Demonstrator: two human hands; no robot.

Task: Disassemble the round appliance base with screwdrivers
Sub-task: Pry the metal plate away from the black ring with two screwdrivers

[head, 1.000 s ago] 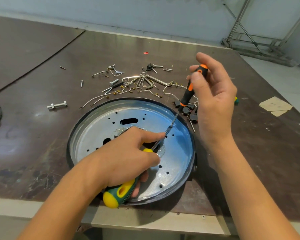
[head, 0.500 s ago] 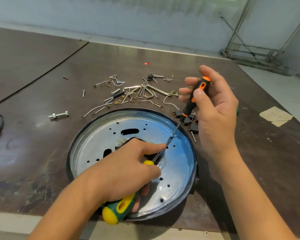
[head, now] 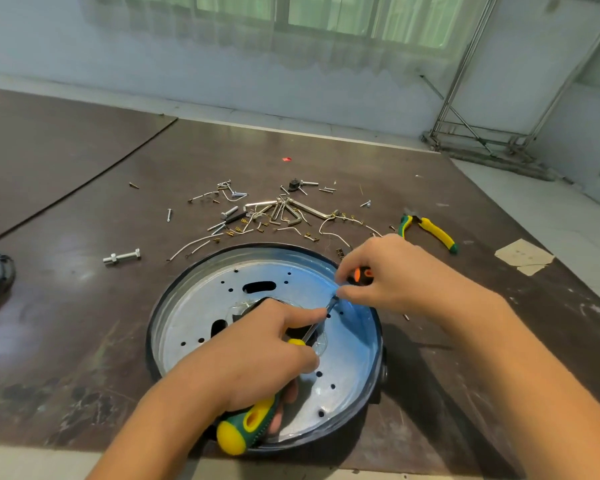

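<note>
Two hands work inside the round appliance base (head: 201, 306) at the table's (head: 84, 323) near edge: the left hand (head: 257, 355) grasps a green-yellow screwdriver (head: 243, 424), the right hand (head: 395, 275) pinches an orange-black screwdriver (head: 361, 274), and it seems best to brace one tip while turning the other slowly.

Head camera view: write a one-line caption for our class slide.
Left hand grips a green-yellow screwdriver, right hand an orange-black screwdriver, both over the round appliance base; screws, wires and pliers lie beyond.
</note>
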